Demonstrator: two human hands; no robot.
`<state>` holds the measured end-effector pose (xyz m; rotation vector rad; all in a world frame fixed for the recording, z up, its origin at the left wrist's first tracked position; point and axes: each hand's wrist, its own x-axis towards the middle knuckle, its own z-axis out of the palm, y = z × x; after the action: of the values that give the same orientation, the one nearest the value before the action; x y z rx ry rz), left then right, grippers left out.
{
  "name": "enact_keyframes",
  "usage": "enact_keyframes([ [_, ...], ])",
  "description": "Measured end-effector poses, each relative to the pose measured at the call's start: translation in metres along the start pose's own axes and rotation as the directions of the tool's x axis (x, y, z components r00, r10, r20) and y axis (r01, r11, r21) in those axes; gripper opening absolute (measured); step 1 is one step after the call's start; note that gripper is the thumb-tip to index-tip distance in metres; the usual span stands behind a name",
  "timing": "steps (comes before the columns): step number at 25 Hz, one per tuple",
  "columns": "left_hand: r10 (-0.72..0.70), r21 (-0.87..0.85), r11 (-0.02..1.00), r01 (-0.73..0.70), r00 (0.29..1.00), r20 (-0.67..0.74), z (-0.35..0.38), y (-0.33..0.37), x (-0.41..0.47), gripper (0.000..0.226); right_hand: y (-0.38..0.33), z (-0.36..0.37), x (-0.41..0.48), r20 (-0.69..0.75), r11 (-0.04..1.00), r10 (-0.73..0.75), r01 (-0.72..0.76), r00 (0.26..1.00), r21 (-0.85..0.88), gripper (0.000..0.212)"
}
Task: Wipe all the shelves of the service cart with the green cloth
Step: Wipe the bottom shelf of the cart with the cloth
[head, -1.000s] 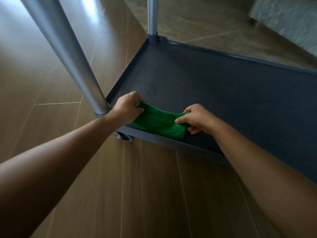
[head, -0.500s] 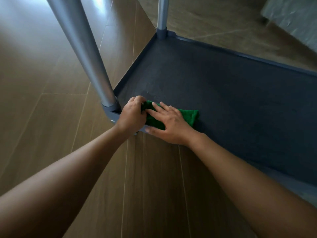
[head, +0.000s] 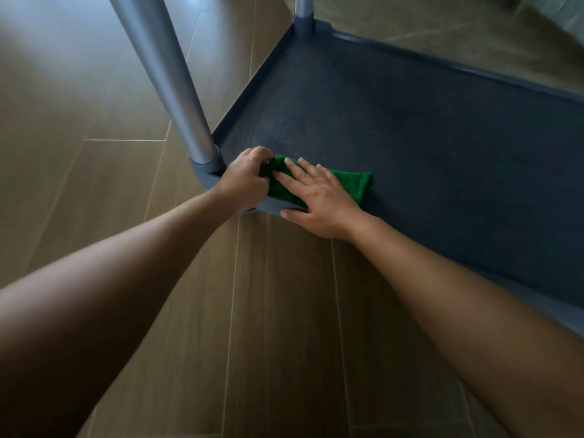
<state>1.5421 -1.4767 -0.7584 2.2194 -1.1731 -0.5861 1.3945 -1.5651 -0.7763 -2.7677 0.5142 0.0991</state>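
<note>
- The cloth [head: 350,181] lies folded in the shelf's [head: 410,137] near-left corner, beside the post [head: 170,74].
- The left hand [head: 245,178] pinches the cloth's left end with curled fingers.
- The right hand [head: 316,197] presses flat on it, fingers straight.
- Judged from this, most of this low shelf is not yet covered; the other shelves are out of view, so their state is unknown.

Folded green cloth [head: 349,182] lies flat in a corner of the dark shelf [head: 410,137].
</note>
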Motion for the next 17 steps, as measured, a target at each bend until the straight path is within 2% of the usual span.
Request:
enact_keyframes([
  [6, 0.011, 0.023, 1.000, -0.012, 1.000, 0.026, -0.001, -0.001, -0.013, 0.042, -0.001, 0.004, -0.012, 0.008, 1.000, -0.021, 0.021, 1.000, 0.005, 0.066],
  [11, -0.046, -0.073, 0.996, 0.047, 0.999, 0.014, -0.006, 0.002, -0.014, 0.041, -0.001, 0.005, -0.013, -0.001, 0.999, -0.033, 0.033, 0.999, 0.001, 0.067],
  [15, -0.021, -0.018, 1.000, 0.021, 1.000, 0.018, -0.004, 0.001, -0.013, 0.043, 0.001, 0.004, -0.014, 0.004, 0.999, -0.040, 0.040, 0.999, -0.006, 0.067],
  [17, 0.068, 0.084, 0.994, -0.067, 0.998, -0.014, -0.006, -0.002, -0.016, 0.042, 0.000, 0.005, -0.014, 0.002, 0.999, -0.046, 0.046, 0.999, 0.009, 0.064],
])
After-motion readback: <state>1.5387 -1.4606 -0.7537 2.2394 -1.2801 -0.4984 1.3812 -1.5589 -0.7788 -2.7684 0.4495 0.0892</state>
